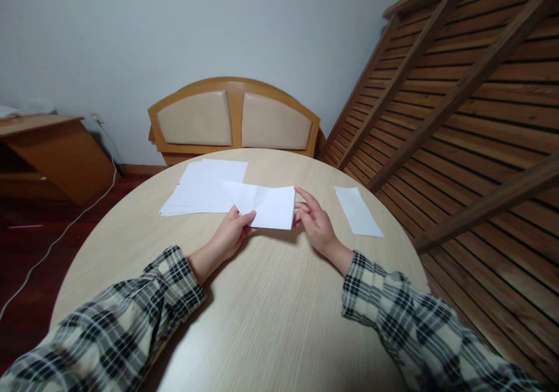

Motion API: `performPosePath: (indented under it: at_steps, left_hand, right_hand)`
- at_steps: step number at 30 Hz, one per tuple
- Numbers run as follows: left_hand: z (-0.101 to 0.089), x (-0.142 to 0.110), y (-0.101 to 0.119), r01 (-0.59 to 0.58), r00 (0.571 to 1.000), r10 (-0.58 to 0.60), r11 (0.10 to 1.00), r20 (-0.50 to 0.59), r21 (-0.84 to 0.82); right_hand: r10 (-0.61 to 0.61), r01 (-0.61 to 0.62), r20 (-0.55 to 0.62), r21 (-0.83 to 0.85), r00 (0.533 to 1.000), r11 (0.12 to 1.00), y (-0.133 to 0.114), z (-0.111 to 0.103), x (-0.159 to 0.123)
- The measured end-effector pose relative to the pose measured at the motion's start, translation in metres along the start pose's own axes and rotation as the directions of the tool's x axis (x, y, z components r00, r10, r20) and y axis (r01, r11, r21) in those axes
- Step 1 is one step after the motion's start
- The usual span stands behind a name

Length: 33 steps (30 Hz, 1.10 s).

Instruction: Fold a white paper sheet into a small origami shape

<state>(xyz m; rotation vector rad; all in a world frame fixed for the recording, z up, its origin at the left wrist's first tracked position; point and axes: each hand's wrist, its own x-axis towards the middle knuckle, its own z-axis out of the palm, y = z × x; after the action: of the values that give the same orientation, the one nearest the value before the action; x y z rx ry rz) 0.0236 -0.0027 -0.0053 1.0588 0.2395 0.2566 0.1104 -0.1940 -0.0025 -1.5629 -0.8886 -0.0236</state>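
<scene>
A folded sheet of white paper is held up just above the table, with creases showing and a pointed flap sticking out at its upper left. My left hand is closed on its lower left edge, thumb on top and fingers underneath. At the paper's right edge, my right hand holds the side with its fingertips; the index finger reaches the upper right corner. Part of the right hand's grip is hidden by the angle. Behind the folded sheet lies a stack of white paper, its sheets slightly askew.
The round wooden table carries a narrow white paper strip on the right. Beyond stands a padded headboard. Wooden slats lean at the right; a desk and a white cable are at the left.
</scene>
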Motion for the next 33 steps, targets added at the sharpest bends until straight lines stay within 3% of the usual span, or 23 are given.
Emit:
performPosePath:
  at_steps: [7,19,33]
  left_hand:
    - [0.002,-0.003,0.002,0.009,0.998,-0.009,1.0,0.056,0.013]
    - [0.006,-0.006,0.006,-0.007,0.993,0.004,1.0,0.116,0.023]
    - [0.001,-0.002,-0.005,-0.148,0.985,0.132,0.977,0.108,0.157]
  right_hand:
    - [-0.164,0.207,0.16,-0.312,0.973,0.927,0.003,-0.01,0.004]
    - [-0.219,0.272,0.206,-0.278,0.954,0.921,0.007,-0.014,0.009]
    - [-0.259,0.333,0.234,-0.382,0.937,0.862,0.006,-0.021,0.013]
